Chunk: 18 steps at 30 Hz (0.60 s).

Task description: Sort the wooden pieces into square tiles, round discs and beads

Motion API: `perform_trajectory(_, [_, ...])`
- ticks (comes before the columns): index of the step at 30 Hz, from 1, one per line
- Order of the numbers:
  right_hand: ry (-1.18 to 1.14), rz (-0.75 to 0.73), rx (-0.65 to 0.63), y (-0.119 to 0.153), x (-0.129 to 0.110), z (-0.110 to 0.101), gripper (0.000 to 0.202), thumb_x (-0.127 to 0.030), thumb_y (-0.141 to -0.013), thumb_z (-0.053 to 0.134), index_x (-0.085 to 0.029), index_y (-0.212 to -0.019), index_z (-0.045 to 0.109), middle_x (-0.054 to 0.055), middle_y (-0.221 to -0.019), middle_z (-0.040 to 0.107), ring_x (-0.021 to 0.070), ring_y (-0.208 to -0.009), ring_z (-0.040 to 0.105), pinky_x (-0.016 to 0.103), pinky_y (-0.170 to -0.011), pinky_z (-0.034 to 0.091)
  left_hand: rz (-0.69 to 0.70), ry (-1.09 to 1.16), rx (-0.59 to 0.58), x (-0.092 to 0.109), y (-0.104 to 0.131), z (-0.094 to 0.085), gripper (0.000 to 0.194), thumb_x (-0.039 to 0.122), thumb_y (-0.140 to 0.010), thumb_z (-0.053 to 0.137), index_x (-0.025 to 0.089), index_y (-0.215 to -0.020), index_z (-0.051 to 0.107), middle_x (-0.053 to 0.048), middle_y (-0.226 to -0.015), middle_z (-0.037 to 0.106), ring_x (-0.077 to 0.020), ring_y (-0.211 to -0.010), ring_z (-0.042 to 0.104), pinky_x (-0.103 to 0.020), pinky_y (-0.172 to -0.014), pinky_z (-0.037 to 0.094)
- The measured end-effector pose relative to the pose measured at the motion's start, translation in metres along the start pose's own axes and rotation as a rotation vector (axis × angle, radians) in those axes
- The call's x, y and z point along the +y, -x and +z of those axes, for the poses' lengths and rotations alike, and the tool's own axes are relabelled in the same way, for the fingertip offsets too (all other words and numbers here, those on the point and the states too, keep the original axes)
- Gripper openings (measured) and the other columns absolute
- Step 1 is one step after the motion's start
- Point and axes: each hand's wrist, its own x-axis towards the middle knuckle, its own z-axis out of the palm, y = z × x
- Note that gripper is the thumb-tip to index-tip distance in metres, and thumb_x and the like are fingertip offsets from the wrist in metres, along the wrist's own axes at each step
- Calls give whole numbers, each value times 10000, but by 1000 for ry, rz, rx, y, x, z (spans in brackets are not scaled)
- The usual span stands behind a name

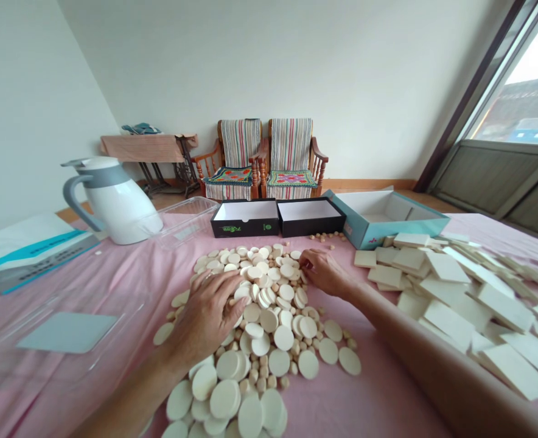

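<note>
Pale round wooden discs (283, 337) lie in a heap on the pink cloth, mixed with small wooden beads (262, 371). My left hand (212, 304) rests over the left side of the heap, palm down, its fingers spread on the discs. At the heap's upper right edge is my right hand (319, 267), with its fingers curled together beside the discs. Whatever those fingers hold, if anything, is hidden.
Two black boxes (245, 228) (312, 226) and a blue box (378, 228) stand behind the heap. Square wooden tiles (449, 322) are piled at right. A white jug (118, 204), clear plastic trays (184, 222) and a white-blue carton (36, 249) occupy the left.
</note>
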Motion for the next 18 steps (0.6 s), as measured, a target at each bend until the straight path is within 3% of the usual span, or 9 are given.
perform_trajectory(9, [85, 101, 23, 0, 2, 0, 145, -70, -742, 477, -176, -799, 557, 48, -784, 608, 154, -725, 538, 241, -648, 362, -5, 0, -1, 0, -1, 1, 297, 330, -918, 464, 198, -1168, 553, -78, -1209, 614, -248, -1138, 543, -465, -1010, 379])
perform_trajectory(13, [233, 236, 186, 0, 12, -9, 228, -36, -745, 469, -148, -891, 604, 106, -890, 622, 194, -799, 551, 276, -688, 376, 0, 3, 3, 0, 0, 0, 294, 329, -918, 463, 199, -1165, 554, -79, -1203, 616, -249, -1138, 543, -463, -1008, 380])
perform_trajectory(15, [231, 217, 218, 0, 13, -11, 233, -47, -762, 486, -145, -924, 622, 118, -940, 625, 206, -852, 556, 288, -737, 388, -4, 4, 2, 0, 0, 0, 297, 333, -917, 464, 202, -1167, 555, -79, -1204, 616, -250, -1126, 549, -462, -1001, 385])
perform_trajectory(18, [113, 94, 113, -1, 10, -6, 221, -57, -795, 484, -171, -904, 638, 78, -891, 641, 187, -851, 566, 279, -775, 397, -10, 4, -4, 0, 0, 0, 299, 336, -917, 464, 206, -1172, 553, -81, -1210, 614, -252, -1121, 549, -461, -995, 387])
